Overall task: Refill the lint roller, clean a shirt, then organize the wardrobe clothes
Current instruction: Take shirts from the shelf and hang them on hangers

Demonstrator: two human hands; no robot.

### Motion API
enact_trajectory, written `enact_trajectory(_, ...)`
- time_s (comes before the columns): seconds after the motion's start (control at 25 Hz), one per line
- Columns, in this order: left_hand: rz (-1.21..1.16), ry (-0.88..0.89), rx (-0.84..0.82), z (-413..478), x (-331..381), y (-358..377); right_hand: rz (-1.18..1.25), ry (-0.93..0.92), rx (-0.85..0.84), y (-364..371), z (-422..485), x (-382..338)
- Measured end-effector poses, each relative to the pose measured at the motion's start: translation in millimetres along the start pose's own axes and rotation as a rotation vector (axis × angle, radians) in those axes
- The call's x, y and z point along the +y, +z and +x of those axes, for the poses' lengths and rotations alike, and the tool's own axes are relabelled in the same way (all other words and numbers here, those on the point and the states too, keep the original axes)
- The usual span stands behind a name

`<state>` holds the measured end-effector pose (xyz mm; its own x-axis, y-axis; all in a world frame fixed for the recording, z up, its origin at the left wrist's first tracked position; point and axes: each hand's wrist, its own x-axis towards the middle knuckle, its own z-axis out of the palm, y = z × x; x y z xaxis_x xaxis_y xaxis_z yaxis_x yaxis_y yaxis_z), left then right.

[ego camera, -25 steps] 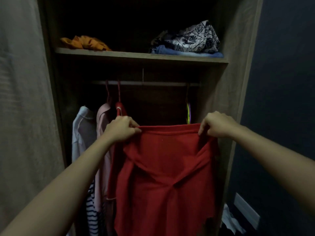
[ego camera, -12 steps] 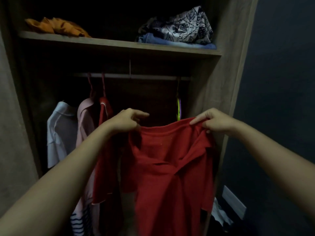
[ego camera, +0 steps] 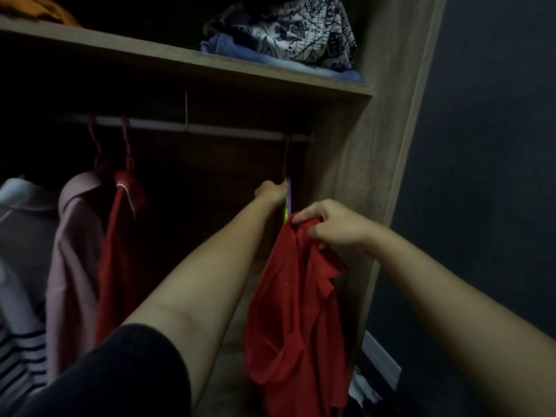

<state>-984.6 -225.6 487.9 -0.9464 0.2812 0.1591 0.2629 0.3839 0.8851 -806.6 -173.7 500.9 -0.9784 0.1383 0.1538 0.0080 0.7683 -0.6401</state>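
Right hand [ego camera: 334, 227] grips the bunched red shirt [ego camera: 294, 311] near the right wardrobe wall [ego camera: 355, 182]; left hand [ego camera: 270, 191] holds the purple-green hanger [ego camera: 288, 191] on the rail [ego camera: 234, 130]. I judge the shirt is not yet hung.

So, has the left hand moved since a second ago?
Yes. The left hand left the red shirt and reached rightward to the hanger at the rail's right end.

No text, label, brand, number or sign legible anywhere, black-and-white print on the folded cloth [ego camera: 301, 31] on the shelf [ego camera: 180, 60] a drawn pattern, not letters, the dim wardrobe interior showing no markings
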Motion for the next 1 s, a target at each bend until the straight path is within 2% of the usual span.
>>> enact_trajectory(0.36, 0.116, 0.003, 0.243, -8, 18, -9, 0.012, -0.018, 0.029, -3, 11, 11)
enact_trajectory(0.64, 0.408, 0.042, 0.439, -44, -27, -77, -0.096, -0.051, -0.008, 22, 29, -6)
enact_trajectory(0.8, 0.466, 0.108, 0.469, -52, -43, -128, -0.162, -0.084, -0.018, 38, 40, -28)
enact_trajectory(1.0, 0.491, 0.184, 0.515, -69, -29, -141, -0.154, -0.059, 0.043, 40, 49, -42)
